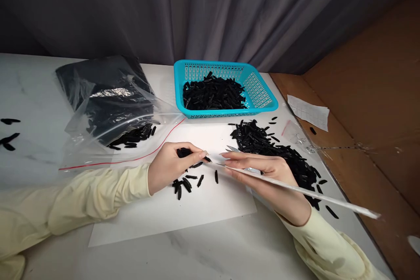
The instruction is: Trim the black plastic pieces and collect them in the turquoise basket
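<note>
Broadly, the marble tabletop (210, 253) carries a clear crinkled bag (108, 109) at its left rear. Right hand (262, 170) pinches a thin stiff white sheet (295, 189); left hand (170, 167) closes around small glossy black strips (183, 152) mid-table. Tilting that sheet could scatter the loose strips (187, 182) beneath.

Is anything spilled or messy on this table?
Yes. A few small black pieces lie alone at the table's far left edge, away from the piles. More black pieces spill from the open mouth of the plastic bag. One stray piece sits on the brown board beside the table.
</note>
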The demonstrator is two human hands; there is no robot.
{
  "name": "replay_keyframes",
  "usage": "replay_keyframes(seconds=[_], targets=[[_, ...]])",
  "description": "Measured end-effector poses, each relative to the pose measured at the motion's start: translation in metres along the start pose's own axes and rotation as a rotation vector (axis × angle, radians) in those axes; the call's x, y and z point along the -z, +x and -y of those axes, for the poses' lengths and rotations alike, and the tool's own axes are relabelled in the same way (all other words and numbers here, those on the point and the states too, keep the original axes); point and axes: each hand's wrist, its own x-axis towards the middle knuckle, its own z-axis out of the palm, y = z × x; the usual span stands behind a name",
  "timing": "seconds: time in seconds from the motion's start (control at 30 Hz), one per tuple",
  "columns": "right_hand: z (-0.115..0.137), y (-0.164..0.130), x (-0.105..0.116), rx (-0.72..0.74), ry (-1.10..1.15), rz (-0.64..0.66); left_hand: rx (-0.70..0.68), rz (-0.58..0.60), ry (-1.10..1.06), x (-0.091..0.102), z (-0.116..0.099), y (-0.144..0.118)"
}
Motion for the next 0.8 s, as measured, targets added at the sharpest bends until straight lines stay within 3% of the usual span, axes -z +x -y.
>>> replay_keyframes(seconds=[0.3, 0.8], targets=[[0.0, -0.001, -0.023, -0.106, 0.222, -0.038, -0.039, -0.046, 0.061, -0.002, -0.004, -0.001], [0.0, -0.003, -0.029, -0.029, 0.131, -0.031, -0.048, -0.019, 0.072, -0.002, -0.002, -0.002]])
